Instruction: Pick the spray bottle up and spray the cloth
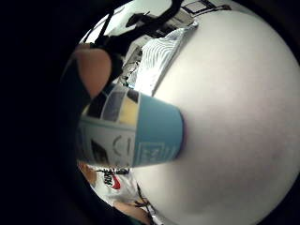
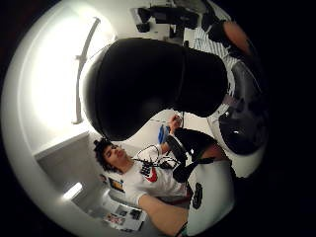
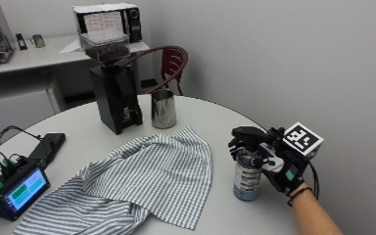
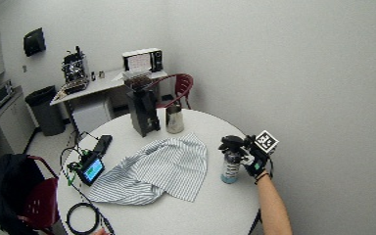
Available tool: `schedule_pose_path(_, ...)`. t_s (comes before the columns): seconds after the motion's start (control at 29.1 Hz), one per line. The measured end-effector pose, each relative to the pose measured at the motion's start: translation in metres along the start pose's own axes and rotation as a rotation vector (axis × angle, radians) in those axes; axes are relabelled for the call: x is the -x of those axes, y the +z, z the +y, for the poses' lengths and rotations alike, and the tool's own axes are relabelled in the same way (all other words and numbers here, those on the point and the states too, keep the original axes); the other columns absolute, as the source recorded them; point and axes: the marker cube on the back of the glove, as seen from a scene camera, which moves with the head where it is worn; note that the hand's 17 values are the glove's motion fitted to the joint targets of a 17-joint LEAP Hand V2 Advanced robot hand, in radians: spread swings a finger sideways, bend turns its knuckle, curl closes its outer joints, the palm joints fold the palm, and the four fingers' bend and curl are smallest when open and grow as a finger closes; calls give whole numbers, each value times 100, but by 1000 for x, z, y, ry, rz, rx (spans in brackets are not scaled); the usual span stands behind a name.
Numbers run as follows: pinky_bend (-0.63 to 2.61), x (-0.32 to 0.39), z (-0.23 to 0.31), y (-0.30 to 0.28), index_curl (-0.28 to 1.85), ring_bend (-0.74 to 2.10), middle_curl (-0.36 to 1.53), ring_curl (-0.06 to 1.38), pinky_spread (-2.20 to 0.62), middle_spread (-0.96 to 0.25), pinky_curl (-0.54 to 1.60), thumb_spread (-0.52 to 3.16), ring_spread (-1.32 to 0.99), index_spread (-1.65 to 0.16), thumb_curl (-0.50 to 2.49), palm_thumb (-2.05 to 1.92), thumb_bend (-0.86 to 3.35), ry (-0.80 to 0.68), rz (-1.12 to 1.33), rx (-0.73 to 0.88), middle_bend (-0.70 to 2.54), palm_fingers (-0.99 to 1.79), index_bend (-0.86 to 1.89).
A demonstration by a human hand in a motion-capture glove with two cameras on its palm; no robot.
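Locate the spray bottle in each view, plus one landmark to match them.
Outside view: spray bottle upright on the table's right side, gripped by the gloved hand.
Wide outside view: spray bottle right of the cloth.
Little finger side palm view: its blue base close up, over the white table.
Thumb side palm view: its black head fills the middle.
Shared landmark: striped cloth.

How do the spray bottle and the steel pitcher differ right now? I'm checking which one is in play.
The spray bottle is gripped by the gloved right hand; the steel pitcher stands untouched. The bottle has a black trigger head and a blue-based label; the pitcher is bare shiny metal with an open top. The bottle is near the table's edge beside the striped cloth; the pitcher sits farther back by the coffee grinder. Both stand upright on the table.
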Motion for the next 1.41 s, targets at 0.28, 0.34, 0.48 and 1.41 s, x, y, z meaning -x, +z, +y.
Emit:
schedule_pose_path(0.28,24,32,-9,19,26,41,39,35,18,-12,31,91,-9,-33,34,75,-2,8,-162,2,30,85,11)
schedule_pose_path(0.34,22,35,-11,22,26,42,39,35,18,-13,31,91,-11,-33,34,76,-2,3,-165,-5,31,85,12)
schedule_pose_path(0.48,20,35,-13,31,26,42,40,36,20,-14,31,89,-12,-33,35,79,-2,10,-150,-39,31,85,11)
schedule_pose_path(1.41,27,105,-14,34,20,51,43,40,18,-8,36,89,-10,-28,45,95,-2,256,82,-7,33,93,8)
